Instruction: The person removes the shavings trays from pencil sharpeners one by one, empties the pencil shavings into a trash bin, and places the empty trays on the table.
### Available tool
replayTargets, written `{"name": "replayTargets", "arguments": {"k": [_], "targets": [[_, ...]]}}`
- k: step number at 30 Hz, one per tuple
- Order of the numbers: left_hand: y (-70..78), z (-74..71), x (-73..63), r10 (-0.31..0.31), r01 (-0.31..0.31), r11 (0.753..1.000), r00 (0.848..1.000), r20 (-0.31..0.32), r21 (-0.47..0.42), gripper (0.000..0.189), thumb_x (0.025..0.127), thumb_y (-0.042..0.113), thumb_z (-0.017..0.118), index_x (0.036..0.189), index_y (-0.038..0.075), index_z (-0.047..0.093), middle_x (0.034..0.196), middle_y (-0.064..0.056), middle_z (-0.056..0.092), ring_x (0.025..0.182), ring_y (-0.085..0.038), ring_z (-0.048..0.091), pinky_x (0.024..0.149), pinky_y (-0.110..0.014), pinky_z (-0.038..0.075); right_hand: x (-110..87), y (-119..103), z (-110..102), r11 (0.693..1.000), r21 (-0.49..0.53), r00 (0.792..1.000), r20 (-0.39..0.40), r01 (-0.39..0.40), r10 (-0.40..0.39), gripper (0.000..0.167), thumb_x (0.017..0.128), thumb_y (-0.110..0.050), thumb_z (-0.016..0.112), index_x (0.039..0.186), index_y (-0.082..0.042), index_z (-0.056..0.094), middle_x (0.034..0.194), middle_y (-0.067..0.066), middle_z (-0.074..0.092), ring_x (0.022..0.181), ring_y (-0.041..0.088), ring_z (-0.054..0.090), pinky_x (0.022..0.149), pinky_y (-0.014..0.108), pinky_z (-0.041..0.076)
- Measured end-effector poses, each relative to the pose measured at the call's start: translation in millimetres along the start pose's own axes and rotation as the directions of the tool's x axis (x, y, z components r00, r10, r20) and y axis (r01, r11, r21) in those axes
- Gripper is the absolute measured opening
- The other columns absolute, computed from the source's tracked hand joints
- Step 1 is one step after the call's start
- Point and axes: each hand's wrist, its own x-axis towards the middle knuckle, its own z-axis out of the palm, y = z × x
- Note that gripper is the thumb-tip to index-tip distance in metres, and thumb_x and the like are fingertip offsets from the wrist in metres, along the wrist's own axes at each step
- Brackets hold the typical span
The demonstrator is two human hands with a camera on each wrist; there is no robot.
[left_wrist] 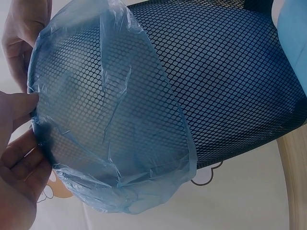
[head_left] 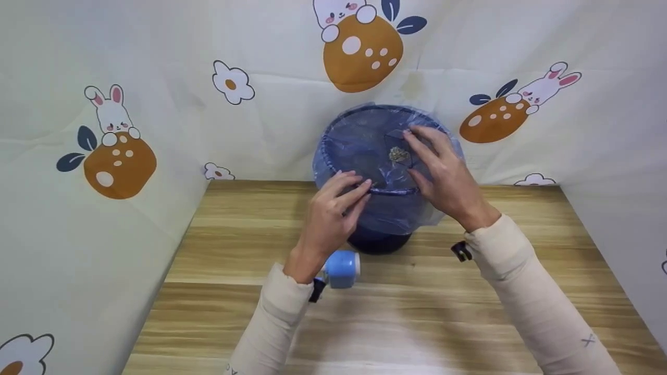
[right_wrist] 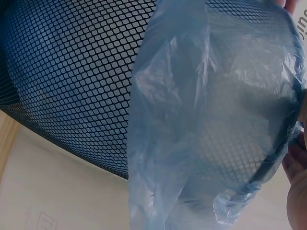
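A blue translucent bin liner (head_left: 393,208) is folded over the rim of a dark mesh wastebasket (left_wrist: 230,72), which stands against the back wall. My left hand (head_left: 333,208) pinches the liner at the near-left rim; in the left wrist view the left thumb (left_wrist: 21,103) lies on one side of the edge, with fingers below it. My right hand (head_left: 443,172) bends over the right rim with thumb and fingers apart. In the right wrist view its fingers (right_wrist: 295,158) hold crinkled liner at the edge. A small brownish clump (head_left: 398,154) shows inside the basket, its kind unclear.
A blue cylinder with a white end (head_left: 341,269) lies on the wooden table (head_left: 417,312) by my left wrist, partly hidden. Pale cloth walls printed with rabbits and oranges (head_left: 120,166) stand close behind the basket and at both sides.
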Motion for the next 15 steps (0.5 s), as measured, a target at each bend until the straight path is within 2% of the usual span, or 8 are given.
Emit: {"name": "replayTargets", "arguments": {"k": [15], "targets": [[-0.2,0.6,0.0,0.000,0.000,1.000,1.000,-0.005,-0.006,0.022,0.090,0.008,0.072,0.111,0.004,0.076,0.108,-0.014,0.071,0.113,-0.029,0.064,0.109,-0.039,0.044,0.2,-0.6,0.4,0.998,-0.039,0.999,-0.010,0.050,-0.051,0.063,0.082,0.009,0.073,0.141,0.002,0.051,0.143,0.022,0.048,0.133,0.037,0.046,0.114,0.043,0.037]]}}
